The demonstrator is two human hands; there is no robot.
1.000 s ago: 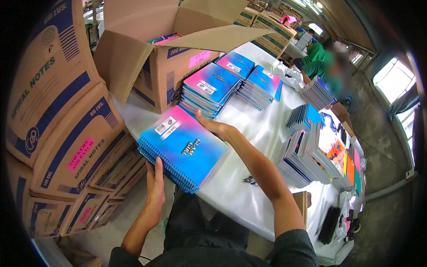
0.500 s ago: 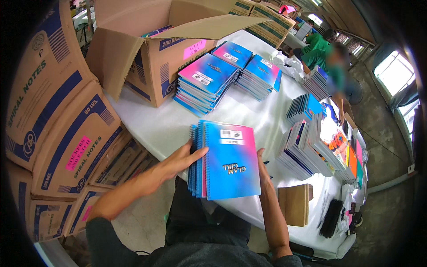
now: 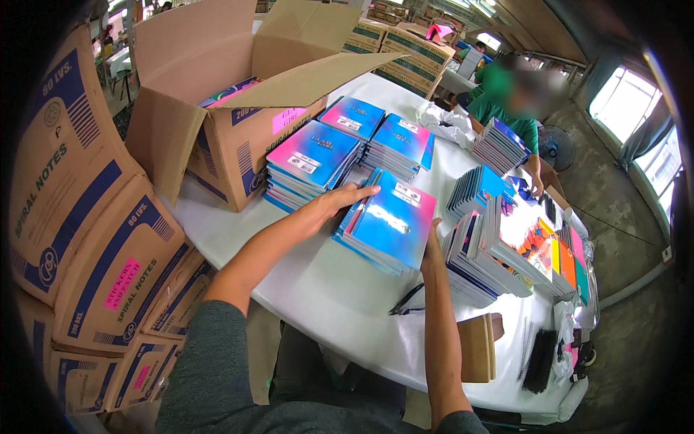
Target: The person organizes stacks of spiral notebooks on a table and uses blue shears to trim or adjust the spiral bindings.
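Between my two hands is a stack of blue-and-pink spiral notebooks (image 3: 394, 224), several thick, tilted over the white-covered table. My left hand (image 3: 340, 202) grips its spiral side, with the thumb on the top cover. On the opposite side my right hand (image 3: 431, 242) presses the edge, its fingers mostly hidden. Just beyond stand three more piles of the same notebooks: a near left pile (image 3: 311, 159), a far pile (image 3: 354, 119) and a right pile (image 3: 399, 148). A dark, thin tool (image 3: 408, 300) lies on the table by my right wrist.
An open cardboard box (image 3: 231, 148) with notebooks inside stands at the left, beside stacked closed cartons (image 3: 116, 267). Other notebook stacks (image 3: 499, 249), brown boards (image 3: 478, 347) and black spiral coils (image 3: 538, 360) line the right. A co-worker in green (image 3: 499, 94) works at the far right.
Both hands have carried the notebook stack forward, away from my body, toward the other piles, and it has turned somewhat. The view has shifted a little.
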